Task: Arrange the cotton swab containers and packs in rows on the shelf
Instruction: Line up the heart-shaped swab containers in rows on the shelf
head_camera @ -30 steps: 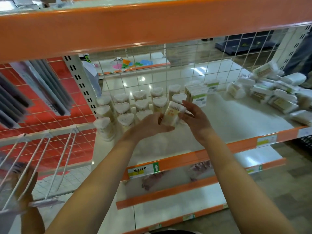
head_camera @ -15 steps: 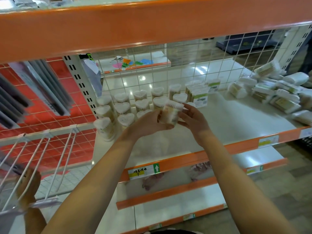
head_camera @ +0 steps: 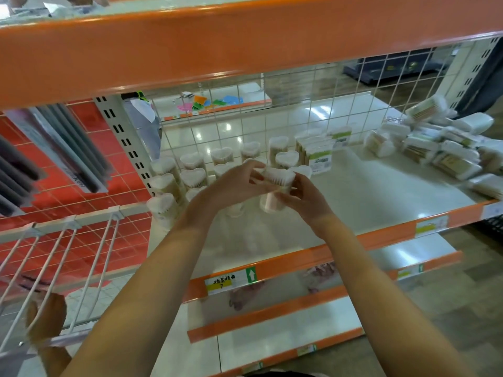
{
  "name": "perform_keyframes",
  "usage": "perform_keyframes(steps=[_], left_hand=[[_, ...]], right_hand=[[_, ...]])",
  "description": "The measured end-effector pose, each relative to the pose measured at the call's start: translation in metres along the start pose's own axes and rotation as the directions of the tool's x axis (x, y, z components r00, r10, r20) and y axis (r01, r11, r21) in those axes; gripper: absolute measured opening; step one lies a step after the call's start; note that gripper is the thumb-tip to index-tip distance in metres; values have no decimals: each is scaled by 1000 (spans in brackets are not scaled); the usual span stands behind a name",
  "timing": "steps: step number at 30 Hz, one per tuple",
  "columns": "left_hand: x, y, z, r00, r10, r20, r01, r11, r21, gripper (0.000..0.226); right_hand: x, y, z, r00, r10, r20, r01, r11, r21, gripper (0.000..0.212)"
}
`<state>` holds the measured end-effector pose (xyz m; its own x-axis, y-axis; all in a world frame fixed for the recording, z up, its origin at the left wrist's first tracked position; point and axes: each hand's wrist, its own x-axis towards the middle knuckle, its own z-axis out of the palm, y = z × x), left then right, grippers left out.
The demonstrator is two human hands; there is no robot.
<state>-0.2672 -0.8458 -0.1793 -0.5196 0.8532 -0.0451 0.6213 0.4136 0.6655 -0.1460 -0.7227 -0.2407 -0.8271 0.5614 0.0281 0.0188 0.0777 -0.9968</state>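
Both hands, left hand (head_camera: pixel 239 183) and right hand (head_camera: pixel 304 198), grasp one heart-lid container (head_camera: pixel 276 189) above the shelf (head_camera: pixel 367 191); next, I think, it must go down beside the front row (head_camera: pixel 166 208).

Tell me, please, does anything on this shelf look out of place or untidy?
Yes: the cotton swab packs at the right end lie in a loose, tilted heap, while the heart-lidded containers at the left stand upright in rows.

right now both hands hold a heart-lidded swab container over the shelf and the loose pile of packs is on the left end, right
Not quite. The head view shows the loose pile of packs on the shelf's right end. The left hand and right hand do hold the heart-lidded swab container.
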Motion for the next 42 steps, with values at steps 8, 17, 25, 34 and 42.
perform_keyframes(steps=[8, 17, 25, 34, 42], left_hand=[[16, 11, -2, 998, 60, 34, -67, 955, 288, 54], [19, -17, 18, 992, 90, -90, -43, 904, 426, 62], [26, -25, 21, 986, 78, -150, 7, 866, 500, 64], [31, -26, 20, 986, 71, -150, 15, 861, 509, 61], [33, -28, 19, 988, 84, -129, -6, 861, 508, 60]], right_hand=[[-2, 2, 10, 999, -3, 33, 5, 998, -65, 48], [6, 48, 24, 995, 37, -88, -74, 879, -471, 44], [14, 53, 30, 989, -59, -134, -37, 785, -619, 43], [18, 54, 35, 979, -106, -173, -39, 741, -670, 39], [17, 51, 34, 982, -87, -166, -50, 731, -681, 39]])
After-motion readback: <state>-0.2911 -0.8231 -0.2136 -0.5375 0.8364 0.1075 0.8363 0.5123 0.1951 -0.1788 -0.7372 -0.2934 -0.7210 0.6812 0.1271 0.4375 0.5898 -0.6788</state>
